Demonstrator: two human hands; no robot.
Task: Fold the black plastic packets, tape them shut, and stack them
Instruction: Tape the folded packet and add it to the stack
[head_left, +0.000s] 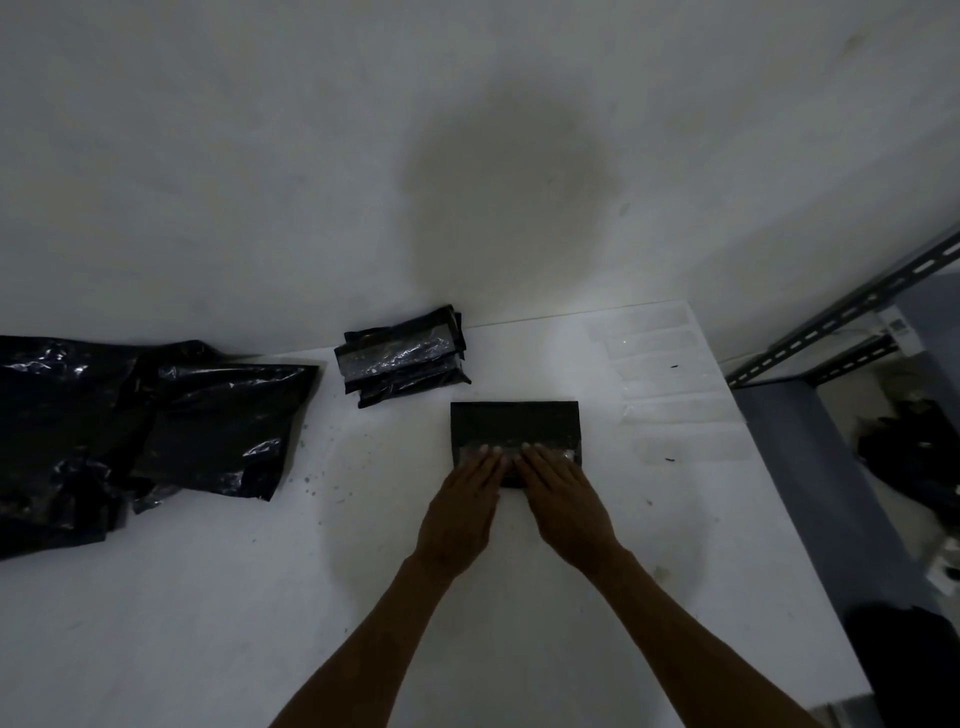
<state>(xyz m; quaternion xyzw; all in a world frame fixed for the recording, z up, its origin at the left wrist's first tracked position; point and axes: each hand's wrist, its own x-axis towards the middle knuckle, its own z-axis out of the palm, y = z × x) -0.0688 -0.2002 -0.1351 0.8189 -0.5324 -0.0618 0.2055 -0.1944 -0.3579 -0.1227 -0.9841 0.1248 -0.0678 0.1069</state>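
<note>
Folded packet (514, 423) sat flat on the table (208, 623), roughly mid-frame. Left hand (462, 512) and right hand (563, 504) lay side by side on its 6 o'clock edge, fingers straight and flat, gripping nothing, pressing what looked like a clear tape strip (566, 453). Finished stack (402, 356) was near, at 10 o'clock from the packet; loose plastic pile (130, 426) well apart at 9; spare tape strips (670, 364) at 2. Judgement: thin film, light, limp, slick, folds likely spring open, so press flat on the seam and lift by pinching the short ends. Fingers hid the near edge and the tape's middle; dim light, couldn't tell tape ends, fold count or stack count. Metal rack (841, 306) at 3 o'clock was cut off.
</note>
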